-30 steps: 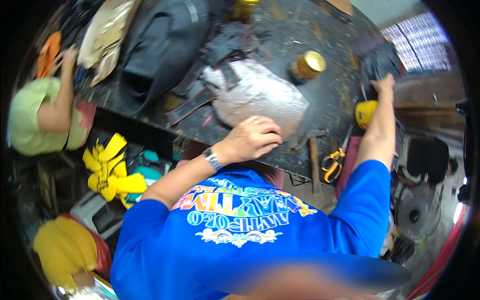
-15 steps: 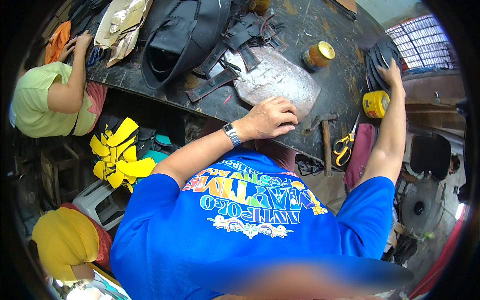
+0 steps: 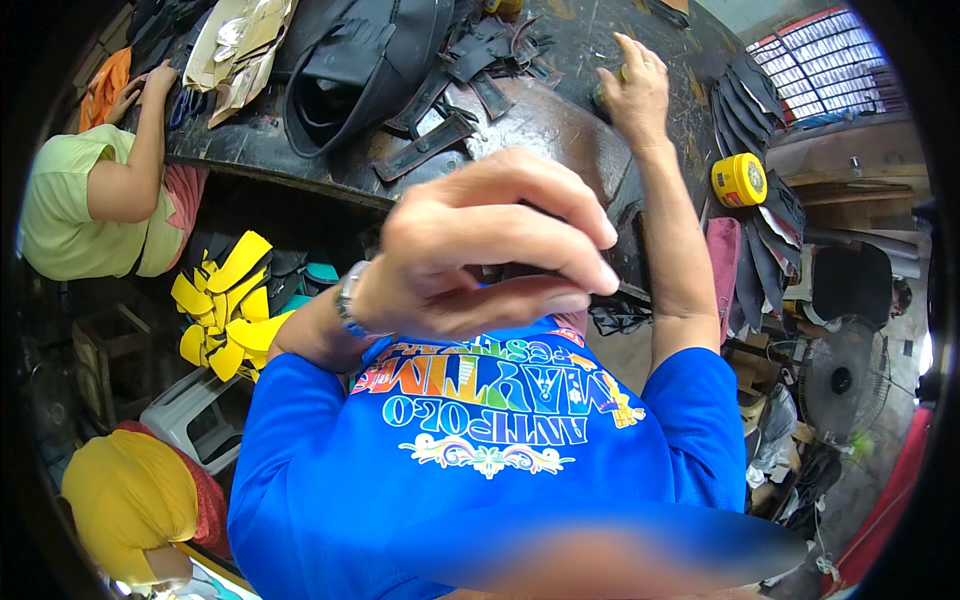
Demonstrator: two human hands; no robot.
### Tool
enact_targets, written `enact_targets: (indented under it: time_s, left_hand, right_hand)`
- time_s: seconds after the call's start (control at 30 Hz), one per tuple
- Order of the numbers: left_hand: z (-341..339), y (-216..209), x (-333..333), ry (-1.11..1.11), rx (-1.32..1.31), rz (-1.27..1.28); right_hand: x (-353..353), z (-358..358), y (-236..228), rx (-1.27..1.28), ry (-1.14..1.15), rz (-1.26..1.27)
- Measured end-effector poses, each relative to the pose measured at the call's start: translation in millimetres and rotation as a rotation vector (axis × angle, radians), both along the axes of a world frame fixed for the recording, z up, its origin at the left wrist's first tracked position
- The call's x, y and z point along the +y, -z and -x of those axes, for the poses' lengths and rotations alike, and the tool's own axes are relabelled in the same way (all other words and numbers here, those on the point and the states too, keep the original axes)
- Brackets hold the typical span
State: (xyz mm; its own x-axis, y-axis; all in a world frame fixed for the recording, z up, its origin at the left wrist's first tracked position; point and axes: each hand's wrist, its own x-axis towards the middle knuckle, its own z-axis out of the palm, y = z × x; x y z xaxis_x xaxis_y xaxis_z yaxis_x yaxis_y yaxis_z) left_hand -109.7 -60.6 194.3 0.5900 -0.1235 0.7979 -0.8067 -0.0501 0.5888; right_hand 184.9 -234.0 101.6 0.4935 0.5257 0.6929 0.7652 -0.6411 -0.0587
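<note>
My left hand [image 3: 480,245], with a watch [image 3: 352,298] on its wrist, is raised close in front of my chest. Its fingers curve loosely toward the thumb, with nothing visible between them. Beyond it on the table lies a worn slab [image 3: 545,125], partly covered by my hand. My right hand [image 3: 640,100] reaches over a small jar [image 3: 600,97] past the slab's far right side. Its fingers are stretched apart, and the hand hides most of the jar. Whether they touch, I cannot tell. Black stitched strap pieces [image 3: 425,145] overlap the slab's left edge.
A black bag [image 3: 355,75] stands on the dark table [image 3: 270,150]. To the right are a yellow tub [image 3: 738,180], fanned black pieces [image 3: 745,105] and a maroon pouch [image 3: 722,255]. Yellow cut pieces [image 3: 225,300] lie left, near a co-worker in pale green [image 3: 85,205] and a grey stool [image 3: 200,415].
My left hand has lifted off the slab toward me. My right hand has moved left from the fanned black pieces to the jar. My right forearm now covers where the hammer and scissors showed.
</note>
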Motion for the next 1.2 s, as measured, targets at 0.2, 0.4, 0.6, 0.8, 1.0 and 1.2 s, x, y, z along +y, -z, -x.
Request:
enact_targets:
  time_s: [0.2,0.4,0.6,0.8,1.0,1.2]
  left_hand:
    - [-73,37,32,-0.566,0.088,-0.260]
    - [-154,124,49,-0.805,0.237,-0.876]
    - [-176,158,61,-0.773,0.382,-1.053]
    - [-176,166,64,-0.792,0.313,-0.904]
    - [-181,163,70,-0.761,0.242,-0.684]
    - [-185,152,79,-0.785,0.183,-0.598]
  right_hand:
    - [81,17,32,0.725,0.021,-0.328]
    - [109,0,66,0.653,0.166,-0.364]
    - [73,9,64,0.850,-0.193,-0.897]
    - [-26,97,11,1.158,-0.523,-0.898]
    - [-138,218,-20,1.547,-0.334,0.032]
    - [-171,262,-9,1.501,0.343,0.672]
